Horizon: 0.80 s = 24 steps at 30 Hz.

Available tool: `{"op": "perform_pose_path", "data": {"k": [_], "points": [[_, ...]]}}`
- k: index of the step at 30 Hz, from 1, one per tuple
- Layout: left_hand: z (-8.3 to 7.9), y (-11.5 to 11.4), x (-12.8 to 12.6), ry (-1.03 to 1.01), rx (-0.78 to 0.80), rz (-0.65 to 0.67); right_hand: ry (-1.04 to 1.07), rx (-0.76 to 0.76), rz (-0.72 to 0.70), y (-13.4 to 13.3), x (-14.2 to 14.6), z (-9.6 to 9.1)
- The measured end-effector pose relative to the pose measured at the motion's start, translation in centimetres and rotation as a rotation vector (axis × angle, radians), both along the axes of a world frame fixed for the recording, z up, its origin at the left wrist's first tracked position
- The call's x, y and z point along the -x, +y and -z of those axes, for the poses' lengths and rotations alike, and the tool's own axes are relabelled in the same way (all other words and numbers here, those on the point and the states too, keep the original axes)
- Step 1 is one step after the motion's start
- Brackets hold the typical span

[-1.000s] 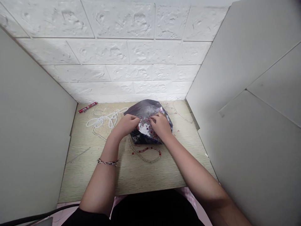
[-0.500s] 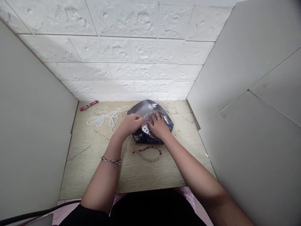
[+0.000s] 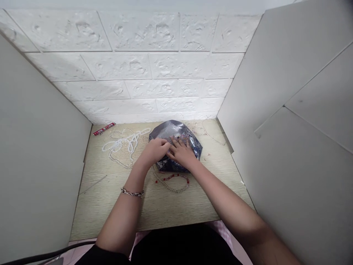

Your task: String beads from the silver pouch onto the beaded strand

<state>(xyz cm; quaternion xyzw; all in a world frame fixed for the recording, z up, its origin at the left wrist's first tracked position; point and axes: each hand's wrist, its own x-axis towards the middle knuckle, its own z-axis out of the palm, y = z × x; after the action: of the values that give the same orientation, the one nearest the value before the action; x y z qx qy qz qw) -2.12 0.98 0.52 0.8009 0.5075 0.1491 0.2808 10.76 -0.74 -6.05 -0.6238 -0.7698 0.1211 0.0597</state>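
Observation:
A shiny dark blue and silver bag, with an angular outline and small reddish beads showing on it, sits at the middle of the table. My left hand is closed at its left part, fingers curled in a pinch; what lies between them is hidden. Flat on the bag rests my right hand, fingers spread, its thumb side touching or nearly touching the left fingertips. Just in front of the bag lies a strand of clear and red beads.
White bead strands lie tangled at the left, near a red patterned strip. A thin needle-like rod is on the table's left side. Thin beaded strands lie behind right. Side panels and a white brick-pattern wall enclose the table.
My right hand has slid left, closer to my left hand. A white piece with dark spots, seen earlier between the hands, is now out of sight. The view has tilted slightly up.

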Motion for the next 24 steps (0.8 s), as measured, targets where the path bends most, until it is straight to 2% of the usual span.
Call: {"op": "perform_pose_path", "data": {"k": [12,16,20,24], "points": [[-0.5,-0.4,-0.4,0.071,-0.029,0.003,0.050,-0.040,0.039,0.1,0.4,0.3],[-0.6,-0.4,-0.4,0.066,-0.031,-0.018,0.133,-0.043,0.032,0.2,0.1,0.3],[-0.8,-0.3,-0.3,0.064,-0.026,-0.030,0.408,-0.018,0.068,0.2,-0.4,-0.6],[-0.7,-0.3,-0.1,0.101,-0.059,-0.028,0.875,-0.140,0.158,0.4,-0.9,-1.3]]}}
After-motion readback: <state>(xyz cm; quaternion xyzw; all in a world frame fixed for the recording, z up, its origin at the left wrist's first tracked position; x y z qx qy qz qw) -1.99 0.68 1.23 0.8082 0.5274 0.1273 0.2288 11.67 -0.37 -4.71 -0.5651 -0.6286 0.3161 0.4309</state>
